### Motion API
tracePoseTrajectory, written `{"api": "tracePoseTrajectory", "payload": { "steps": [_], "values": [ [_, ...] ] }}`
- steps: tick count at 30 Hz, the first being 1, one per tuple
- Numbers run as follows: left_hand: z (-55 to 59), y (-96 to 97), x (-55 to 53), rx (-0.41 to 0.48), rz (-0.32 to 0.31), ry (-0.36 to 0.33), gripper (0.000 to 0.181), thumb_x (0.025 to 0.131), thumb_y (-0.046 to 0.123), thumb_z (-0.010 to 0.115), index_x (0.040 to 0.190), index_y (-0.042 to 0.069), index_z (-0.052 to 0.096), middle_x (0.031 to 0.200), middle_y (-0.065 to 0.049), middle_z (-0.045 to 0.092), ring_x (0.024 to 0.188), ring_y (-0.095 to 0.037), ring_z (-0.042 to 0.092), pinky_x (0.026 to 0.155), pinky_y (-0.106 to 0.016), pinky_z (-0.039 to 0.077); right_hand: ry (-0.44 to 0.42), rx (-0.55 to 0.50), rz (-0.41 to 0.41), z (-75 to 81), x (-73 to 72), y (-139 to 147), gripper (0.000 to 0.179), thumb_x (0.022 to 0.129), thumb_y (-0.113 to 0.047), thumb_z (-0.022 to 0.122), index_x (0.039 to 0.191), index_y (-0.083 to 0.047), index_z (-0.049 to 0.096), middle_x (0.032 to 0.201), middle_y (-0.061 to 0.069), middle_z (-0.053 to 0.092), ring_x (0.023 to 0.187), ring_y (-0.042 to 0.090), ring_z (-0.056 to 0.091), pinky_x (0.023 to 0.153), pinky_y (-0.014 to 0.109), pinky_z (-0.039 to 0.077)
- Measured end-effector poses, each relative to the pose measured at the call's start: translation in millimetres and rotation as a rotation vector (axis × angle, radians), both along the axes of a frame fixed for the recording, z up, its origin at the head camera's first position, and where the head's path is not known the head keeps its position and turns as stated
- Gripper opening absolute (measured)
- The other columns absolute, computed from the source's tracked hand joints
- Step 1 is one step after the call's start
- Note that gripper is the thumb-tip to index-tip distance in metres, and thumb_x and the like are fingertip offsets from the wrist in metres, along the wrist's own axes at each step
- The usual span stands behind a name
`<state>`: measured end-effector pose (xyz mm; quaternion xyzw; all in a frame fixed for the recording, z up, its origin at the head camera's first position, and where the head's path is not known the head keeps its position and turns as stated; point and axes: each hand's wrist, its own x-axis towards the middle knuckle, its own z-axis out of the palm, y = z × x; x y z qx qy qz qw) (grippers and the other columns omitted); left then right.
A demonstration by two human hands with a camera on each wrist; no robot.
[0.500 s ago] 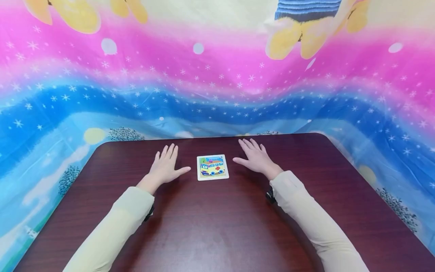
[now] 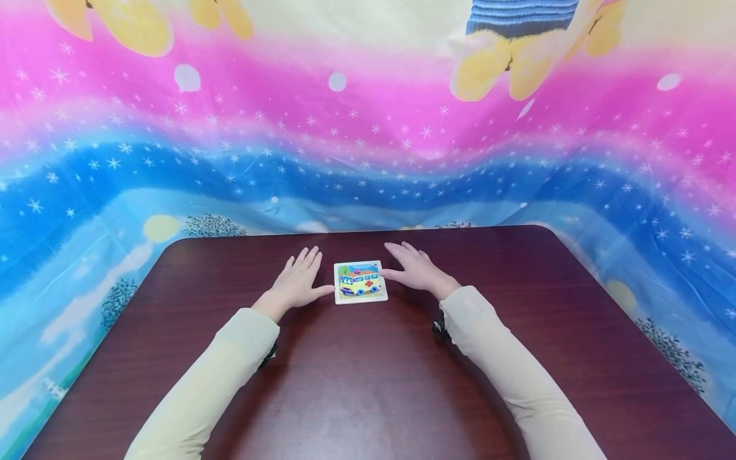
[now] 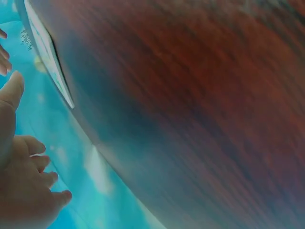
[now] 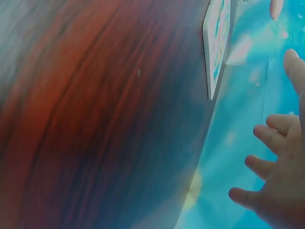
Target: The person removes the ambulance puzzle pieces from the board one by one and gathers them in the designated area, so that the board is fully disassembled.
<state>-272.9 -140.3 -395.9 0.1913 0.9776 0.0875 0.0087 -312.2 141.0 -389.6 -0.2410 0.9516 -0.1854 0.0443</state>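
A square, white-edged picture puzzle board (image 2: 361, 296) with a yellow ambulance on it lies flat near the far side of the table. To its left is my left hand (image 2: 296, 284), fingers spread forward and the thumb pointing at the board's left edge. My right hand (image 2: 418, 269) is on the other side, its thumb overlapping the board's right edge in the head view. Both wrist views show the hands raised above the tabletop, fingers extended, with the board (image 3: 50, 57) seen edge-on beyond the thumb. Neither hand grips anything.
The dark red-brown wooden table (image 2: 356, 383) has rounded far corners. Behind and around it hangs a printed cloth (image 2: 368, 128) in pink, blue and yellow with snowflakes. Light sleeves cover both forearms, and a dark band (image 2: 439, 324) sits at the right wrist.
Both hands have moved inward toward the board, the left one to the right and the right one to the left. The board stays in place.
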Motion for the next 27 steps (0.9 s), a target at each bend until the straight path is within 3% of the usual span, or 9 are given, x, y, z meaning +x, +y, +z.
{"api": "tracePoseTrajectory", "payload": {
  "steps": [12,18,27],
  "values": [
    [-15.1,14.0,-8.8,-0.058,-0.073,-0.129,0.077,0.091,0.044,0.052,0.144,-0.002,0.022,0.149,-0.017,0.019,0.137,-0.032,0.013,0.108,-0.050,0.011,-0.125,0.052,0.043,-10.2,-7.1,-16,0.074,0.088,-0.044,0.058,0.146,-0.012,0.027,0.148,0.008,0.026,0.137,0.029,0.010,0.106,0.054,0.013],
    [-18.9,16.4,-11.3,-0.087,-0.110,-0.151,0.069,0.092,0.040,0.053,0.143,-0.001,0.029,0.147,-0.017,0.025,0.136,-0.032,0.016,0.108,-0.049,0.014,-0.178,0.080,0.052,-13.8,-7.9,-18,0.068,0.087,-0.034,0.063,0.143,-0.010,0.033,0.146,0.009,0.030,0.136,0.029,0.015,0.106,0.050,0.019],
    [-18.7,16.0,-9.1,-0.076,-0.169,-0.167,0.062,0.094,0.034,0.052,0.141,0.000,0.033,0.144,-0.017,0.031,0.134,-0.033,0.021,0.108,-0.047,0.017,-0.178,0.137,0.111,-15.0,-9.3,-16,0.058,0.087,-0.030,0.064,0.138,-0.008,0.044,0.143,0.011,0.035,0.133,0.027,0.027,0.105,0.044,0.026]
  ]
}}
